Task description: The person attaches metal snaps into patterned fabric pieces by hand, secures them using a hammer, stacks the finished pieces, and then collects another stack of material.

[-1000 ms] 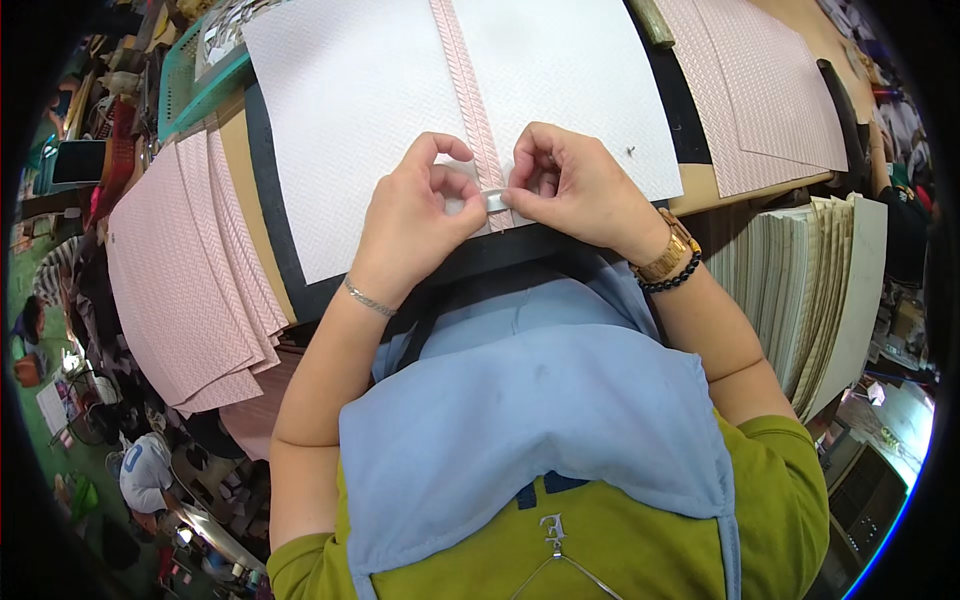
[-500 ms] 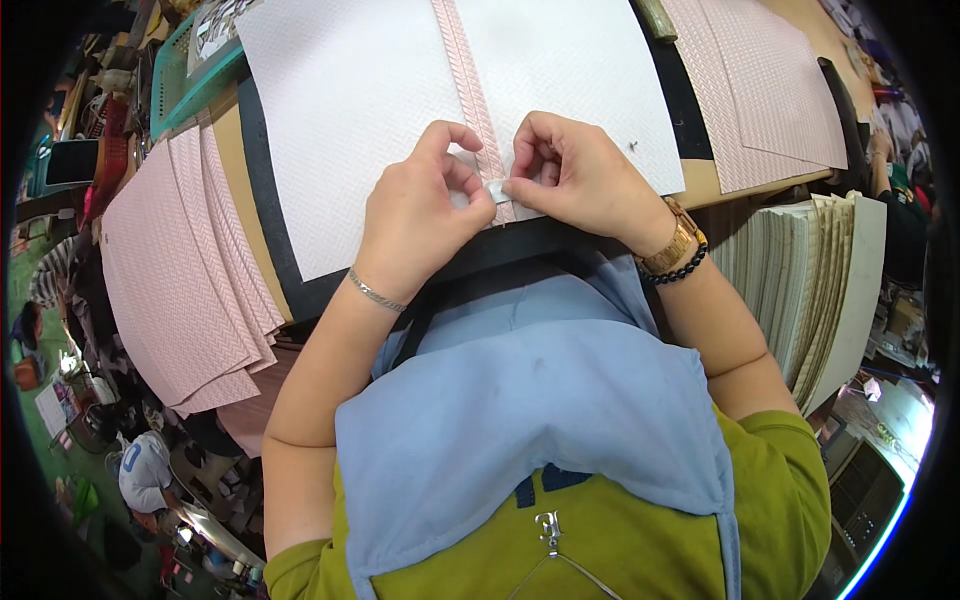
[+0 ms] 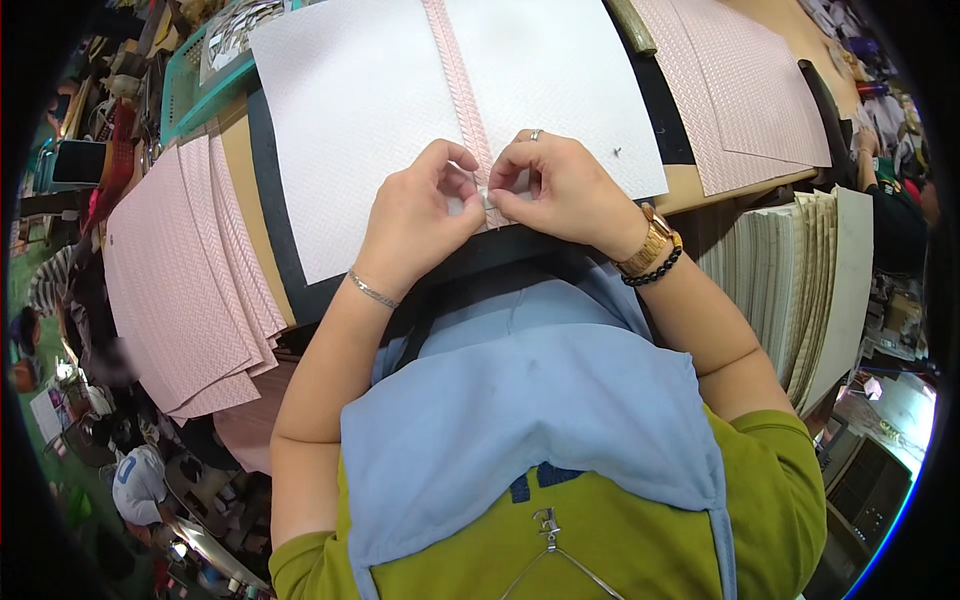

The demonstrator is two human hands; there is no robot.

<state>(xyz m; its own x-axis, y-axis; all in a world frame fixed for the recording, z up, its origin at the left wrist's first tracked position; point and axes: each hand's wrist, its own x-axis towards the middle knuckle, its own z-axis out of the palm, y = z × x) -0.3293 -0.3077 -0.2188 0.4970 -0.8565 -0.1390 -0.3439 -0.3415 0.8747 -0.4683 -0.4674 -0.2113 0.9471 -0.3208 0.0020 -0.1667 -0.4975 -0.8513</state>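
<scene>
A white herringbone-textured sheet (image 3: 360, 110) lies on a dark board (image 3: 290, 260), with a narrow pink textured strip (image 3: 450, 60) running down its middle. At the strip's near end, a small white piece (image 3: 485, 197) sits between my two hands, partly hidden by fingertips. My left hand (image 3: 425, 205) is curled with thumb and fingertips close at its left side. My right hand (image 3: 555, 190) pinches at the white piece from the right, fingers bent and resting over the strip. Both hands are near the board's front edge.
Pink sheets lie stacked left (image 3: 170, 290) and right (image 3: 740, 100). A teal basket (image 3: 175, 105) is at back left, a greenish bar (image 3: 630, 25) at back right. Pale panels (image 3: 830, 300) stand at right. Co-workers (image 3: 140, 485) (image 3: 880, 175) are at both sides.
My right hand has shifted slightly left, closer to my left hand, so less of the white piece shows. The view of the bench has shifted slightly.
</scene>
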